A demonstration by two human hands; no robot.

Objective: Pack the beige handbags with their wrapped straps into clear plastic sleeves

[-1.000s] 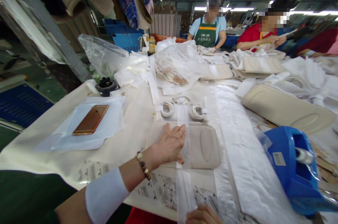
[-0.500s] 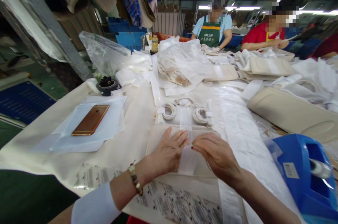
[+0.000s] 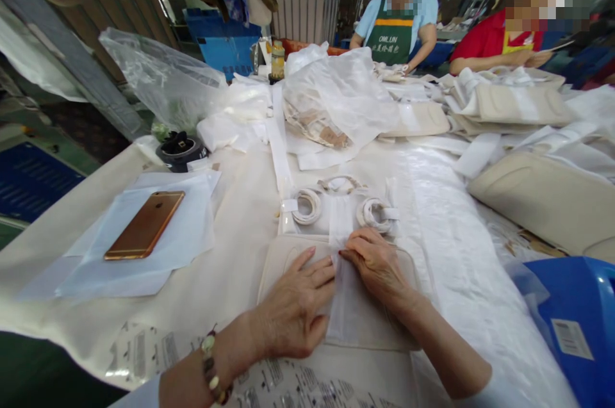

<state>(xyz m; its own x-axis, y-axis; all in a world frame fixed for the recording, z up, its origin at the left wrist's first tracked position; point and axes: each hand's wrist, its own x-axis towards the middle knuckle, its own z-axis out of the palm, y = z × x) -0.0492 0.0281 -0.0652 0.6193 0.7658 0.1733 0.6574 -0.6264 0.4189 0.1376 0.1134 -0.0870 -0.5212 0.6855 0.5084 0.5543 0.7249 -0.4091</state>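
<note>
White strip (image 3: 342, 315) lies across beige panel (image 3: 368, 325)

The panel rests on the table (image 3: 240, 203), just on the near side of two coiled straps (image 3: 314, 206). The left hand (image 3: 291, 309) lies over its left part, fingers loosely apart, tips at the strip's left edge. The right hand (image 3: 377, 264) bends over the strip's far stretch, thumb and fingertips close together; whether they pinch the strip, I cannot tell. Leftward, a phone (image 3: 145, 226) lies on pale sheets (image 3: 195, 238)

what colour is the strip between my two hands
The strip is white and slightly see-through, lying across the beige panel; the head view shows it best.
</note>
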